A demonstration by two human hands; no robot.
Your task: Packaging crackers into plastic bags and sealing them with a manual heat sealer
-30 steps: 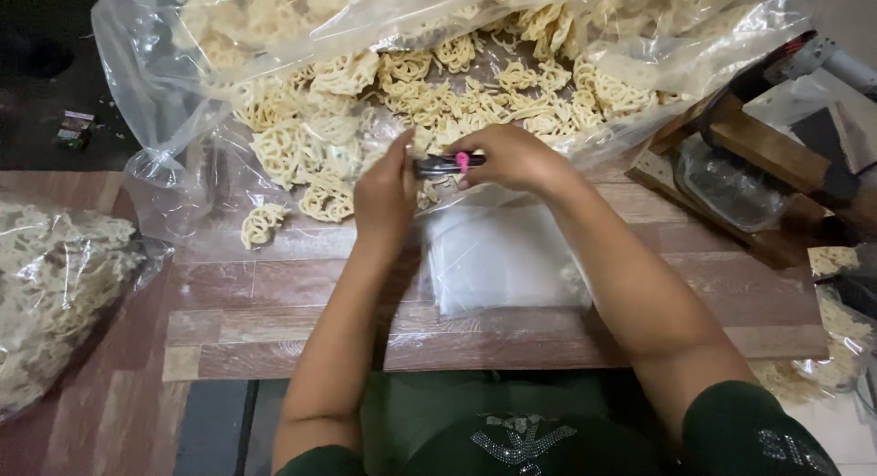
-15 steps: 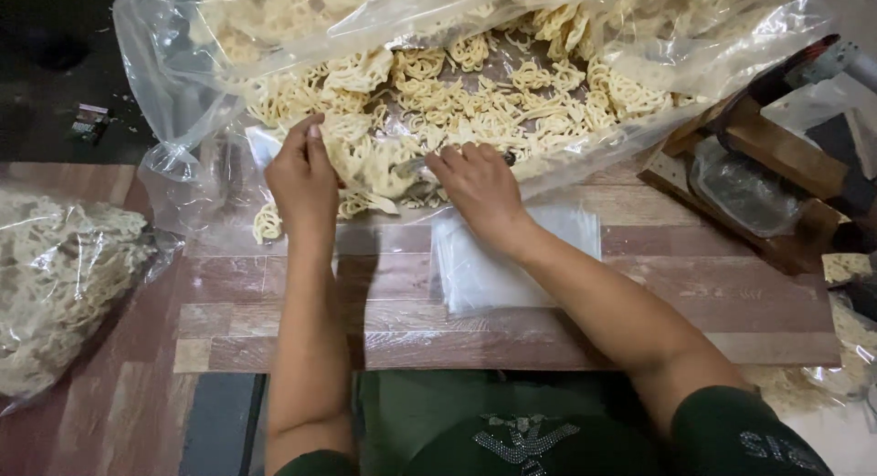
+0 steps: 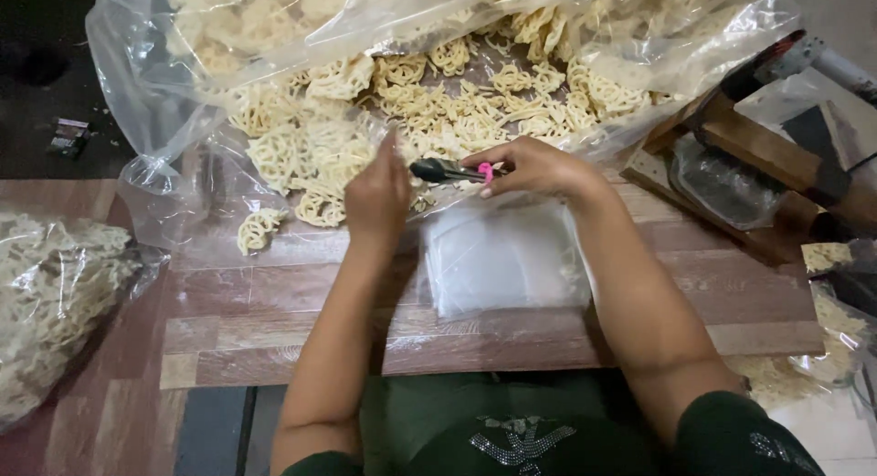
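A low table (image 3: 274,298) of wood-grain planks lies under me, with dark floor beyond its far edge at eleven o'clock, where a small dark packet (image 3: 68,136) sits on the ground. At nine o'clock a clear bag of pale crackers (image 3: 55,293) slumps against the table's left end.

Across the top, from ten to two o'clock, a big clear plastic sack (image 3: 155,111) lies open, spilling lattice-shaped yellow crackers (image 3: 438,101) toward me. One loose cracker (image 3: 258,229) lies at the sack's near edge, on the plastic at about ten o'clock from my left hand.

My left hand (image 3: 376,197) stands upright at the sack's mouth, fingers together and raised, its back toward me; I cannot tell whether its grip is clenched on anything, since the palm side is hidden. Just to its right, a pair of dark tongs with a pink band (image 3: 452,172) points at it, tips close to my left fingers. My right hand (image 3: 539,168) has its grip closed around the handle end of those tongs, at about twelve o'clock in the view.

Right below both hands, a flat stack of small clear plastic bags (image 3: 502,257) rests on the table. At two to three o'clock stands a wooden-framed device (image 3: 767,152) with more plastic beneath it, and more crackers in plastic lie at four o'clock (image 3: 836,334).
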